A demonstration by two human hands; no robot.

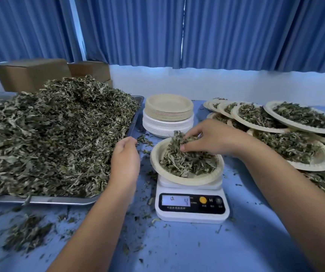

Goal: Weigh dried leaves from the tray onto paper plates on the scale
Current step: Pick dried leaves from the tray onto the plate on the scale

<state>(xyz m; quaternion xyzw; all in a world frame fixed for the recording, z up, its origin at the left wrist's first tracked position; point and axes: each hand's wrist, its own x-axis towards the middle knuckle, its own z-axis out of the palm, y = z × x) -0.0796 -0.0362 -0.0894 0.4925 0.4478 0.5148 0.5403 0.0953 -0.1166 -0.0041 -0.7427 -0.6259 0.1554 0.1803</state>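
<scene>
boxes: brown cardboard boxes (30,73), far left of and behind the scale (192,207), against the wall.
tray: metal tray (40,201), left of the scale, its near rim about level with the scale's display.
leaf heap: dried leaves (49,134) piled high in the tray, left of the scale, heap spilling up to the tray's right rim.
scraps: loose leaf scraps (26,232) on the cloth, left of and nearer the camera than the scale; more bits scattered all round the scale.
left hand: left hand (125,156) just left of the scale, at the tray's right edge, back of hand to the camera. Fingers curled under; can't tell if they hold any leaf.
empty plates: stack of empty plates (168,114) straight behind the scale, tan ones on top of white ones.
cloth: blue tablecloth (197,248) under the scale.
scale: white, display lit, digits blurred.
paper plate: paper plate (187,179) sits on the scale's platform, tilted slightly, part filled with leaves.
leaf clump: leaf clump (179,140) above the plate on the scale, touching the leaves below it.
right hand: right hand (212,139) over the scale's plate, reaching in from the right. Thumb and fingers closed round the leaf clump, pinching it.
curtains: blue curtains (216,30) along the wall behind the scale.
filled plates: filled plates (295,124) right of the scale, overlapping one another in rows, each with leaves.
</scene>
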